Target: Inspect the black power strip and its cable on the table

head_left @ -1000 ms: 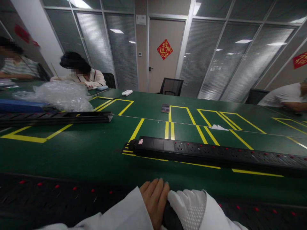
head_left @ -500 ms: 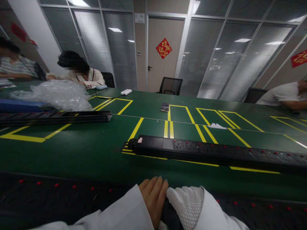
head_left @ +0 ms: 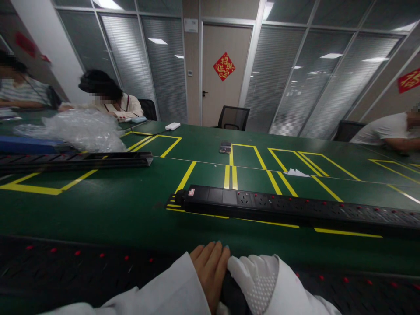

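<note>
At the bottom centre, my left hand (head_left: 211, 271) is bare, its fingers pressed together and bent over something. Right beside it, my right hand (head_left: 256, 280), in a white glove with dotted grip, is curled closed. A dark rounded object (head_left: 233, 294) shows between the two hands; its kind is mostly hidden by them. Under and behind my hands lies a long black power strip (head_left: 98, 273) with red-tipped sockets, running along the near edge to both sides. Further off, a second black power strip (head_left: 262, 203) rests on the green table.
The green table (head_left: 131, 218) bears yellow tape outlines (head_left: 249, 145). At left lie another black strip (head_left: 72, 161) and clear plastic wrap (head_left: 78, 131). A phone-like item (head_left: 225, 147), a white device (head_left: 173, 126) and torn paper (head_left: 297, 173) sit farther back. Other people sit at both sides.
My hands and the power strips hold the same places. Only a seated person at the far left and one at the right have shifted slightly.
</note>
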`<state>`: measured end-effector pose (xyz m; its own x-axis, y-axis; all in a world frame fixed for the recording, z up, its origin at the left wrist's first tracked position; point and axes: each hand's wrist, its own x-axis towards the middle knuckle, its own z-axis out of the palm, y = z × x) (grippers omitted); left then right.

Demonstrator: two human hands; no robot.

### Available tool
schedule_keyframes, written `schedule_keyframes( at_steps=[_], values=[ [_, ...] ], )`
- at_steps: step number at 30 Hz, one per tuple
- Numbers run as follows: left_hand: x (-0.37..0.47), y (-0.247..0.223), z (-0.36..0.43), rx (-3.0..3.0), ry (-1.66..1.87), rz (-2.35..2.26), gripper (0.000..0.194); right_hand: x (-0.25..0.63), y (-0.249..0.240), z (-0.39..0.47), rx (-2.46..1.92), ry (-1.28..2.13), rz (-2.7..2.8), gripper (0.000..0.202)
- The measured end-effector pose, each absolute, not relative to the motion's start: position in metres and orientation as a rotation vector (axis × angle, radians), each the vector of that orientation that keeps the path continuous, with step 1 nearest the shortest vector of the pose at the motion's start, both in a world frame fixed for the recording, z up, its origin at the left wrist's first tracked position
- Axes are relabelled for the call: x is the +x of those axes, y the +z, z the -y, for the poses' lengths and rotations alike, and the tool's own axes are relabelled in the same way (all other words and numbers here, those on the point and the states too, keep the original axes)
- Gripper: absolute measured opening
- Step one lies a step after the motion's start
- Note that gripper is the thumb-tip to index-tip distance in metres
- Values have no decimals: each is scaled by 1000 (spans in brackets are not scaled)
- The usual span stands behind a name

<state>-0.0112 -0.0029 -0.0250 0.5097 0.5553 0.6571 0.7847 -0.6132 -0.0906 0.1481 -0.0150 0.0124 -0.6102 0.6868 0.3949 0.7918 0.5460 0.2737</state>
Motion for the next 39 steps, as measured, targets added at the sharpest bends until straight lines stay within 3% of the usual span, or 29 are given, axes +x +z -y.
schedule_keyframes(
  at_steps=[20,39],
  values=[
    [-13,-22,4,-2412,-790,1101,31,146,23,16,-1250,-597,2585,6],
    [-19,-19,2,-2455,-744,997,34,117,4,20,-1179,-437,2588,35]
  ],
)
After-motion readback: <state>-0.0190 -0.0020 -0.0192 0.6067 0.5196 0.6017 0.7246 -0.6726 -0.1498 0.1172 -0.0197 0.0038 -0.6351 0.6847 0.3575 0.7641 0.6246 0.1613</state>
